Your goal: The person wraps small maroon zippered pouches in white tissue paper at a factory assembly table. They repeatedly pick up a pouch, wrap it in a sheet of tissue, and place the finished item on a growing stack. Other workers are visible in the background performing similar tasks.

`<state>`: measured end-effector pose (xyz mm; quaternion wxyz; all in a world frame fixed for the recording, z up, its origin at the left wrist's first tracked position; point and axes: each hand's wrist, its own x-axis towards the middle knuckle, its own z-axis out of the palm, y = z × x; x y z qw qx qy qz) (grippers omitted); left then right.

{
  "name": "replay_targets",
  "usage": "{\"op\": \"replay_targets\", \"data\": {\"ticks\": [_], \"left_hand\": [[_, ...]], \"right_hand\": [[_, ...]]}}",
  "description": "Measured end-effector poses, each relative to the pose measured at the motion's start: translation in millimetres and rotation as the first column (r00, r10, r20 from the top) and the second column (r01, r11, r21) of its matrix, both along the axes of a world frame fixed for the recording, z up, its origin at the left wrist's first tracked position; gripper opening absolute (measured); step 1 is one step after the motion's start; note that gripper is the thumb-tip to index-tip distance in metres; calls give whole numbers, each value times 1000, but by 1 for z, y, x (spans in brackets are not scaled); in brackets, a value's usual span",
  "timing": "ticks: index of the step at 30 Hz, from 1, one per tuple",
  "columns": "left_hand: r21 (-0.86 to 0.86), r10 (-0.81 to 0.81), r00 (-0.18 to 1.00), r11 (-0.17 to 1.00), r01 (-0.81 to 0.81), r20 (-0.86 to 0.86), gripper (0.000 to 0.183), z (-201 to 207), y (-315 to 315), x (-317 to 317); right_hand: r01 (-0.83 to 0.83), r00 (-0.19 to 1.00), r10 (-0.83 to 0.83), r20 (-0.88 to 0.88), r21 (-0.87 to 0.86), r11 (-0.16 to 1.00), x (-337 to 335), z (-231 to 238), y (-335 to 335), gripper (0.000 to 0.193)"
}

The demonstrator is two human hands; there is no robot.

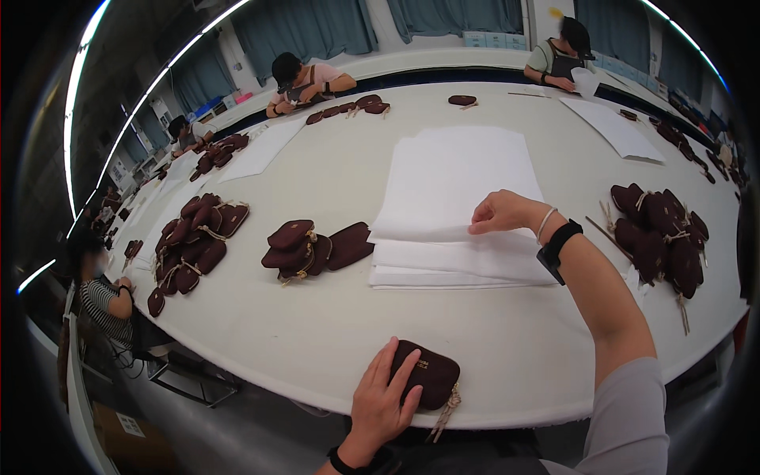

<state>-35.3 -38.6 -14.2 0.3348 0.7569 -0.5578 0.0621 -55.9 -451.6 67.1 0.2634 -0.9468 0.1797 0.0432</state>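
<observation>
The pouch (434,372) lies on the surface (317,352) at its near edge, just below the paper (463,170) and apart from it; the left hand (380,402) rests on it with fingers spread and straight, pressing rather than grasping; the right hand (505,210) is over the paper near its front edges, thumb and forefinger drawn together, the others curled; whether a sheet is caught between them I cannot tell, as the fingertips are small in this wide view.

To do this well, the left hand should weigh lightly, enough to steady the pouch without denting it; the right should take one sheet by its edge, the thumb sliding to part it from those beneath, since several edges lie close together and two could easily come up at once; a loose pinch would spare the paper a crease; the cord (449,405) is best left free at the side, so that it is not trapped under the pouch.

The pouch is dark brown, a rounded oblong with soft corners and a small gold mark; it looks padded and matt, probably a fabric; the cord is pale, knotted and ropy, its ends loose; the paper is white, thin and smooth, its front edges stepped in layers; more brown pouches sit in a small stack (290,235) left of the paper, in a heap (212,257) farther left, and in a pile (651,257) at the right, plump and overlapping, with pale cords among them.
</observation>
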Motion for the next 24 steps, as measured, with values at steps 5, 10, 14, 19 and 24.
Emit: {"op": "replay_targets", "data": {"ticks": [5, 10, 14, 19, 24], "left_hand": [[0, 19, 1000, 1000, -19, 8, 47, 1, 0, -3], [-12, 33, 999, 999, -33, 4, 44, -2, -1, -3], [-12, 43, 999, 999, -43, 20, 46, -1, 3, -2], [-61, 7, 999, 998, -9, -31, 53, -2, 5, 0], [-88, -34, 969, 996, 13, -245, 69, -10, 4, 22]], "right_hand": [[34, 999, -34, 19, 19, 999, -1, -2, 1, 42], [-29, 992, 51, 114, -183, 983, 4, -20, -9, 32], [136, 949, -5, 315, -395, 908, 15, -47, -3, 12], [261, 893, -7, 450, -506, 822, 12, -64, 10, 9], [237, 815, -1, 580, -332, 913, -14, -11, 67, 19]]}}
